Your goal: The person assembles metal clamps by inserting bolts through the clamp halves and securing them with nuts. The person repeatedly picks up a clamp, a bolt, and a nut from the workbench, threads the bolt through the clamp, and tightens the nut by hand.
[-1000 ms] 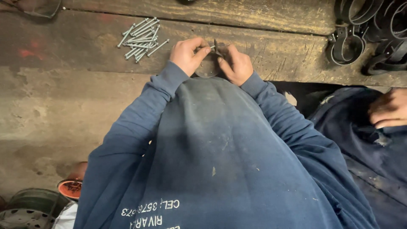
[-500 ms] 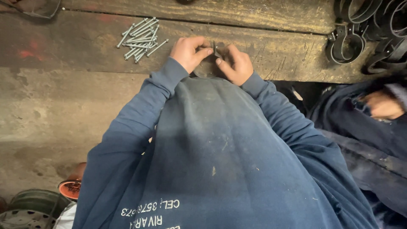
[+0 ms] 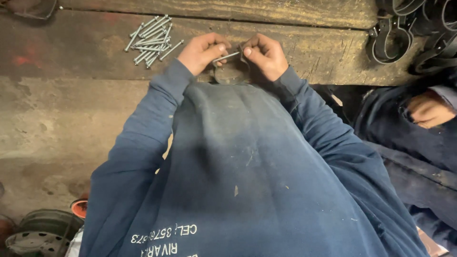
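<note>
My left hand (image 3: 202, 51) pinches a long silver bolt (image 3: 227, 56) by its end. My right hand (image 3: 266, 54) grips a dark metal pipe clamp (image 3: 232, 72) by its ear, and the bolt's tip meets that ear. Both hands are close together above a worn wooden plank (image 3: 85, 45). The clamp's lower ring is partly hidden by my blue sweatshirt (image 3: 252, 166). A loose pile of several silver bolts (image 3: 151, 34) lies on the plank to the left of my left hand.
A heap of dark pipe clamps (image 3: 404, 33) lies at the plank's right end. Another person's hand (image 3: 428, 110) and dark blue sleeve show at the right edge. Round metal parts (image 3: 40, 231) sit at the bottom left on the concrete floor (image 3: 57, 128).
My hands have spread slightly and the bolt now lies crosswise between them at the clamp's ear. The other person's hand at the right has shifted lower.
</note>
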